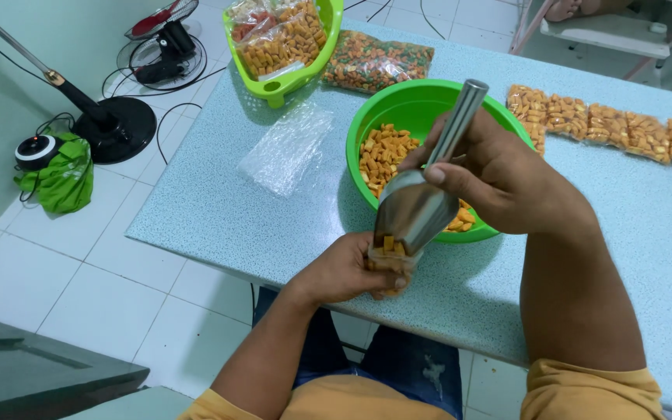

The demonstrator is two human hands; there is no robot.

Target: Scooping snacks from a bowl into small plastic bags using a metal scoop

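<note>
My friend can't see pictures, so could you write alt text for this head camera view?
The right hand tips a metal scoop of orange snack pieces into a small clear bag gripped by the left hand, above a speckled blue table. A green bowl of the same snacks sits behind, beside filled packets.

Scoop and little bag of orange snacks

The shiny metal scoop is tilted with its wide mouth down and its long round handle pointing up and away. Orange snack pieces sit at its mouth. The mouth rests in the top of a small clear bag, which is held upright at the near edge of the bench, just in front of the green bowl. The bag already has some orange pieces inside.
</note>
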